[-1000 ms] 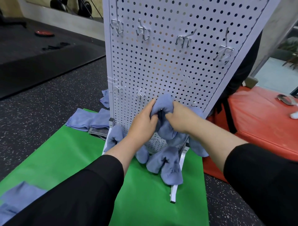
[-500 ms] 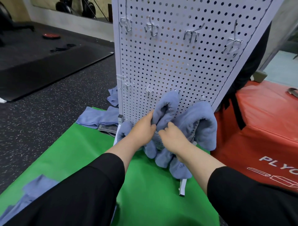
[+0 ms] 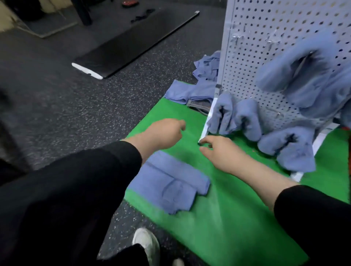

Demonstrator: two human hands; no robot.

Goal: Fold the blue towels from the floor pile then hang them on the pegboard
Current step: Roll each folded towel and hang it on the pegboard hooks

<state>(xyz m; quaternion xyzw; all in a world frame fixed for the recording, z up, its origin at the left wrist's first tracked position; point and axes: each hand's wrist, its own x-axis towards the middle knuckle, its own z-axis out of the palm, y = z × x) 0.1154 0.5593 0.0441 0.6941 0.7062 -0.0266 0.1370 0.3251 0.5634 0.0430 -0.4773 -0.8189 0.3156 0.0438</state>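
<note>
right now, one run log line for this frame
phase: between towels | left hand: empty | right hand: empty | folded towel: on green mat | pegboard: towels hung

Gym or fitness room. Speckled black rubber flooring (image 3: 62, 106) throughout; long black exercise mat (image 3: 133, 43) with a white end lying on it; red weight plate (image 3: 130, 2) at far edge. White freestanding pegboard (image 3: 266, 43) stands on green mat (image 3: 237, 218).

No legible text, label, brand, number or sign anywhere in view.
</note>
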